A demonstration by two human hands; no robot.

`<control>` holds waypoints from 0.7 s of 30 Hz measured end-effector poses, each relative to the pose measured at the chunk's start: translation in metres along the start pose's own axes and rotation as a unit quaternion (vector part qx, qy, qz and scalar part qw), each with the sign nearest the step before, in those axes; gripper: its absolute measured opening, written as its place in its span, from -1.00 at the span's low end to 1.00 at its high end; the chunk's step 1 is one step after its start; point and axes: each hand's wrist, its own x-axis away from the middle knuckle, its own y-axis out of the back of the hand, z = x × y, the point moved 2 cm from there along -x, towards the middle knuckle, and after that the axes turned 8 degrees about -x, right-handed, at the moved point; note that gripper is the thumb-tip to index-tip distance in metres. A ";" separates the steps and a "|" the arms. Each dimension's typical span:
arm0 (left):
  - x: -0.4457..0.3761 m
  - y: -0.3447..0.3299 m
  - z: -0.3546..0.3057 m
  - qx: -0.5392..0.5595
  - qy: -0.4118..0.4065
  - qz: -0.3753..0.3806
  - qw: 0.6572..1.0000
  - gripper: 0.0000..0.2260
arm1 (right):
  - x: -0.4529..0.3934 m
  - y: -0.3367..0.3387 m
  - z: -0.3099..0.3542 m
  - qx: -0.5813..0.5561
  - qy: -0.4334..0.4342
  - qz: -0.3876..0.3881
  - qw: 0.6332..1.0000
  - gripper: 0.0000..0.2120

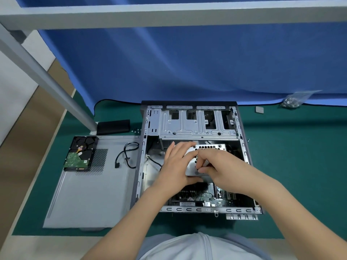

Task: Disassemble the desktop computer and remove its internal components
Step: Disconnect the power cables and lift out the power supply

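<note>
Open grey sheet-metal desktop case (195, 158) flat on green-matted tabletop (293, 166). Inside: perforated silver metal box (208, 148), black motherboard (206, 196) below it. Left hand (176, 166) rests flat on box, fingers straight; right hand (212, 164) curled, pinching at box's top. Detached grey side panel (90, 196) left, carrying bare hard drive (80, 153) and black cable (125, 154).

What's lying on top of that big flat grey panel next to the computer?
On the grey panel lie a hard drive, circuit board up, and a looped black cable. The drive covers part of the panel's vent holes.
</note>
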 end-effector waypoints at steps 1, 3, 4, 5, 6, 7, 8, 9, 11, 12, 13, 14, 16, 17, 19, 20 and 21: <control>0.000 0.000 0.000 0.000 0.000 0.000 1.000 -0.44 | 0.000 0.000 0.001 -0.001 -0.002 0.006 1.000 -0.89; 0.000 -0.001 0.001 -0.008 0.000 0.003 1.000 -0.45 | 0.000 -0.001 0.003 0.005 -0.011 -0.013 1.000 -0.89; 0.000 -0.001 0.001 -0.012 0.005 0.008 1.000 -0.43 | 0.000 -0.001 0.004 0.003 -0.019 -0.032 0.999 -0.81; 0.001 -0.001 0.000 -0.014 0.010 0.016 1.000 -0.40 | 0.000 -0.002 0.005 0.008 -0.027 -0.053 0.998 -0.72; 0.001 -0.001 0.000 -0.013 0.013 0.021 1.000 -0.37 | 0.000 -0.002 0.006 0.030 -0.028 -0.073 0.996 -0.67; 0.001 0.000 0.000 -0.004 0.013 0.022 1.000 -0.37 | 0.000 -0.002 0.006 0.067 -0.023 -0.092 0.993 -0.68; 0.001 0.002 -0.001 0.016 0.011 0.021 1.000 -0.39 | 0.000 -0.002 0.006 0.099 -0.016 -0.106 0.989 -0.74; 0.002 0.004 -0.002 0.044 0.011 0.021 0.999 -0.42 | 0.000 -0.001 0.006 0.114 -0.011 -0.114 0.987 -0.81; 0.004 0.009 -0.003 0.085 0.002 0.017 0.996 -0.54 | 0.001 0.000 0.004 0.114 -0.005 -0.110 0.987 -0.88; 0.007 0.009 -0.003 0.091 -0.006 0.012 0.996 -0.60 | 0.002 0.001 0.003 0.115 -0.003 -0.104 0.988 -0.89; 0.010 0.010 -0.004 0.093 -0.011 0.007 0.996 -0.65 | 0.003 0.002 0.003 0.120 0.000 -0.099 0.988 -0.89; 0.013 0.009 -0.005 0.095 -0.010 0.004 0.995 -0.69 | 0.005 0.003 0.004 0.127 0.004 -0.093 0.987 -0.90; 0.017 0.008 -0.007 0.108 0.001 -0.001 0.994 -0.73 | 0.008 0.004 0.005 0.146 0.014 -0.077 0.986 -0.91; 0.017 0.008 -0.008 0.116 0.007 -0.004 0.993 -0.75 | 0.009 0.004 0.007 0.156 0.021 -0.065 0.985 -0.92; 0.015 0.008 -0.008 0.127 0.017 -0.008 0.992 -0.81 | 0.009 0.006 0.010 0.161 0.032 -0.036 0.986 -0.93; 0.014 0.008 -0.008 0.130 0.020 -0.010 0.991 -0.83 | 0.008 0.007 0.011 0.152 0.032 -0.017 0.988 -0.93; 0.014 0.008 -0.007 0.133 0.024 -0.009 0.991 -0.85 | 0.008 0.008 0.012 0.142 0.027 0.004 0.990 -0.93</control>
